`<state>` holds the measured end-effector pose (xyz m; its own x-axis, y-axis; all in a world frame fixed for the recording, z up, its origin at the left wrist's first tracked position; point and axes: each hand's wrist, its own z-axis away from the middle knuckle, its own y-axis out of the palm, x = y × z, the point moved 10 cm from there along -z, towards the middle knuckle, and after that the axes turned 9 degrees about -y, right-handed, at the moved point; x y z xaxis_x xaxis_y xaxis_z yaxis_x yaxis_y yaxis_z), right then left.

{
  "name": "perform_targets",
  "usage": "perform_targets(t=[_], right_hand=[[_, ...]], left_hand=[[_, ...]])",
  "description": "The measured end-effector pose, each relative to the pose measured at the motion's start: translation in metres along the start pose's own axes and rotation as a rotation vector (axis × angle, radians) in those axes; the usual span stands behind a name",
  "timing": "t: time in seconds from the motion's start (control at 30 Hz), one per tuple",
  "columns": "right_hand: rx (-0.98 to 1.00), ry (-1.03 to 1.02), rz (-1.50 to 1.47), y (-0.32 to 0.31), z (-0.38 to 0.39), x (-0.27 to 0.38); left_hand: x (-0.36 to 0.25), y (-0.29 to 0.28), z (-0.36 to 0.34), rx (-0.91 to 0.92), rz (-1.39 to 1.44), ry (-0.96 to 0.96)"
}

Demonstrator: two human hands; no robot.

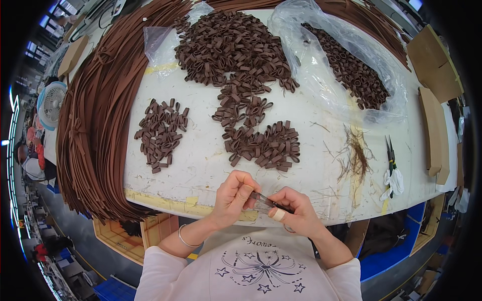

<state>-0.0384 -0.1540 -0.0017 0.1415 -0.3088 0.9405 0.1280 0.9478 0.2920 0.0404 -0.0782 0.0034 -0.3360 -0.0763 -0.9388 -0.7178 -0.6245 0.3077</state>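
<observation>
Just past the table's near edge, my left hand [232, 198] pinches a small brown strap loop [254, 191], mostly covered by the fingers. My right hand [297, 210], with a pale wrap on one finger, grips a slim dark metal tool [273, 202]. The tool's tip points left and reaches the left fingertips; whether it is tweezers or snips I cannot tell. Beyond my hands lies a group of brown loops [268, 148], joined by a trail to a large heap [231, 47]. A smaller pile of loops [160, 131] sits to the left.
Long brown strips [98, 135] hang over the table's left side. At the far right, a clear plastic bag [314, 65] holds more loops. Thread scraps [357, 155] and black-tipped pliers or scissors [390, 155] with white-wrapped handles lie on the right, beside cardboard [433, 133].
</observation>
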Motion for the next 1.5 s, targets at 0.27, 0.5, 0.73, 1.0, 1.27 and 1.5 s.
perform_targets(t=[0.27, 0.5, 0.73, 1.0, 1.27, 1.5], right_hand=[[-0.101, -0.169, 0.134, 0.009, -0.006, 0.013], [-0.134, -0.213, 0.301, 0.007, -0.006, 0.012], [-0.161, -0.211, 0.221, 0.004, -0.007, -0.001], [-0.197, -0.262, 0.067, 0.003, -0.008, -0.007], [-0.214, -0.121, 0.157, -0.023, 0.003, 0.005], [-0.069, -0.117, 0.565, -0.015, 0.001, 0.021]], left_hand=[[0.020, 0.005, -0.005, 0.035, 0.539, -0.154], [0.026, 0.008, -0.004, 0.055, 0.730, -0.277], [0.029, 0.011, -0.005, 0.057, 0.801, -0.321], [0.030, 0.019, -0.004, 0.128, 0.875, -0.380], [-0.016, -0.020, -0.002, -0.157, -0.207, 0.102], [-0.026, -0.004, -0.002, -0.103, -0.610, 0.077]])
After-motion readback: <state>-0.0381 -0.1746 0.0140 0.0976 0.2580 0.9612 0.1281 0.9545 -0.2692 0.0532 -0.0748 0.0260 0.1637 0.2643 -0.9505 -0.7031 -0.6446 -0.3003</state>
